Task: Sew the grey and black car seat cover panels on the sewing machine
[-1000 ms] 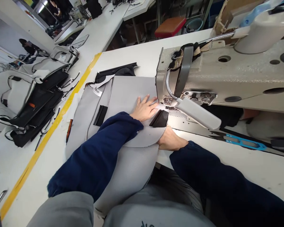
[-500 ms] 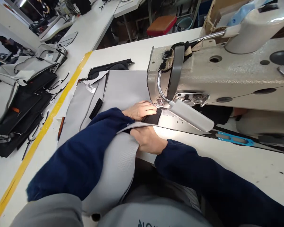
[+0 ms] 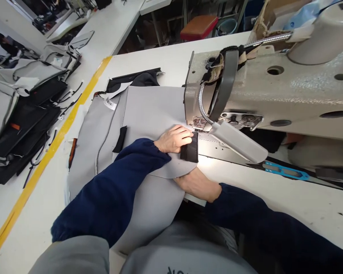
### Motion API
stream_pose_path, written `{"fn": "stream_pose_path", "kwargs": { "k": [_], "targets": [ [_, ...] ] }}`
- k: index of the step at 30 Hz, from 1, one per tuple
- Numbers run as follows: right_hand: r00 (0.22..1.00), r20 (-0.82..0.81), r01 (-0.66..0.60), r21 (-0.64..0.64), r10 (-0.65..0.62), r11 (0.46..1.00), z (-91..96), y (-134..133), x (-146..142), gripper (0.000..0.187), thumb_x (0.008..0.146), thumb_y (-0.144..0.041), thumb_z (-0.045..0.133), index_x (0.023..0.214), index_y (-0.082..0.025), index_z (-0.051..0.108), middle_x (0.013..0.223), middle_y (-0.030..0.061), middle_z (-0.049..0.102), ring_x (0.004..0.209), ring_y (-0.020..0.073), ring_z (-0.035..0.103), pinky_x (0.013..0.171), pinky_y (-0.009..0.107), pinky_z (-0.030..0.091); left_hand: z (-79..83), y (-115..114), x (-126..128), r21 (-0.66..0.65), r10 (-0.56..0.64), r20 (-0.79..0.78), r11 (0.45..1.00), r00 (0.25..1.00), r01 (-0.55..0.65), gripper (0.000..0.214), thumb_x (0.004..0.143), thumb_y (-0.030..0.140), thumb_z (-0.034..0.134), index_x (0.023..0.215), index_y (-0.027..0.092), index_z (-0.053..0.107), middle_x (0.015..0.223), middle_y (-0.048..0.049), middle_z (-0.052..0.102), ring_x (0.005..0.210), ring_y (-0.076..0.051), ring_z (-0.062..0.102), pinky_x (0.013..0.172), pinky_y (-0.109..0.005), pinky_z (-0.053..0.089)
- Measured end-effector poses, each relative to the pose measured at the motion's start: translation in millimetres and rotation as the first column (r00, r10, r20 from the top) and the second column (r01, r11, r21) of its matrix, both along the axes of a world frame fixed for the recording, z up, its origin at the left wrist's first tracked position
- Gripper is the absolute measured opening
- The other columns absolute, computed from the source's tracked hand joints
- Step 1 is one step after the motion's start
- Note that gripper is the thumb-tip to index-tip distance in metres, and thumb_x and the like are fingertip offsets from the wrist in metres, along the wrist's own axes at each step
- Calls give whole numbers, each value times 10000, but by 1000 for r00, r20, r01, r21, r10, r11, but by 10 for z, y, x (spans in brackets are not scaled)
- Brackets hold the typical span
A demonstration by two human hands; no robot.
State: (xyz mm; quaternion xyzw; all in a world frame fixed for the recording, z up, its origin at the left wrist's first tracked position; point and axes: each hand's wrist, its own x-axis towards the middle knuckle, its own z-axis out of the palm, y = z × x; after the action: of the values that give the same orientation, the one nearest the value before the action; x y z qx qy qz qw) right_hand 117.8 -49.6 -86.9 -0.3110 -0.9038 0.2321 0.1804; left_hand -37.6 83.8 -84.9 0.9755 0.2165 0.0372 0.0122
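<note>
A grey fabric panel (image 3: 154, 106) lies partly beneath the head of a sewing machine (image 3: 231, 83). Bent and close together, the fingers of my left hand (image 3: 175, 139) press on a black fabric strip (image 3: 190, 150) on the panel, just left of the needle area. My right hand (image 3: 198, 184) reaches under the panel's near edge, and the fabric hides its fingers. More of the grey material hangs over the table edge toward my lap. Left of my left forearm lie a second, short black strip (image 3: 120, 139) and a white barcode label (image 3: 110, 103).
A grey lamp (image 3: 240, 142) on a flexible metal tube hangs beside the needle. Yellow tape (image 3: 57, 140) crosses the white table, with black and grey sewn pieces (image 3: 25, 114) piled beyond it. A blue-handled tool (image 3: 287, 171) lies right. A person (image 3: 5, 43) is far left.
The panel's near edge has come down flatter, showing more of the black strip. My right hand has slid further under the fabric, hiding its fingers. My left hand stays on the strip.
</note>
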Motion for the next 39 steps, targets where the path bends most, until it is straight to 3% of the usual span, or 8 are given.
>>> {"fn": "stream_pose_path", "kwargs": {
  "k": [5,9,12,15,20,26,34,39],
  "targets": [
    [980,199,-57,331,-11,942,-50,169,33,428,890,38,378,1238,-85,595,1120,194,687,993,263,663,899,433,501,-12,196,36,-19,-5,-39,1000,999,4,253,916,212,428,942,197,679,1071,-111,681,1119,-236,565,986,-384,412],
    [971,236,-110,257,48,960,-39,338,105,279,854,-3,425,983,-108,649,913,146,689,856,254,646,783,399,491,16,446,78,-31,-39,-96,999,995,36,263,876,171,441,942,192,695,1047,-120,680,1034,-250,577,1001,-411,404],
    [980,144,-156,148,135,977,68,346,267,376,756,-39,480,1102,-81,619,1100,195,646,1025,284,597,861,429,475,184,527,84,-52,-87,-138,995,987,81,350,870,129,392,994,193,713,1073,-122,685,1082,-257,566,1041,-428,377],
    [977,64,-212,123,205,970,146,238,401,626,772,-110,523,1384,-12,440,1276,251,559,1180,329,517,956,491,453,465,329,32,-117,-173,-101,980,980,161,350,858,190,439,1082,207,708,1123,-112,685,1134,-270,554,1090,-476,322],
    [998,43,-62,243,53,968,41,157,168,411,931,-74,390,1319,-58,524,1249,211,605,1206,320,534,1007,518,453,810,-344,-82,-265,-122,-123,960,985,85,623,746,301,596,1365,250,555,1331,-108,603,1211,-323,515,1074,-528,288],
    [987,120,53,411,-111,910,-46,71,100,364,967,-83,383,1277,-38,569,1132,208,668,1105,305,613,1018,508,464,614,-585,-118,-186,89,-298,971,950,-149,672,799,43,477,1437,252,477,1478,-31,504,1175,-232,503,914,-374,386],
    [977,167,-19,680,-129,733,-115,-186,322,310,888,-9,483,1145,49,645,1147,287,684,1082,334,665,963,495,490,511,-548,-116,-44,90,-379,992,921,-115,588,869,33,409,1402,255,523,1546,22,426,1081,-220,509,726,-352,381],
    [957,177,38,710,-230,703,-155,-9,149,304,890,-3,482,1128,42,665,1099,262,706,1045,324,669,928,457,497,536,-389,-40,-54,105,-395,989,913,-137,605,814,11,454,1357,254,568,1515,18,472,1104,-219,512,749,-346,377]
  ]
}}
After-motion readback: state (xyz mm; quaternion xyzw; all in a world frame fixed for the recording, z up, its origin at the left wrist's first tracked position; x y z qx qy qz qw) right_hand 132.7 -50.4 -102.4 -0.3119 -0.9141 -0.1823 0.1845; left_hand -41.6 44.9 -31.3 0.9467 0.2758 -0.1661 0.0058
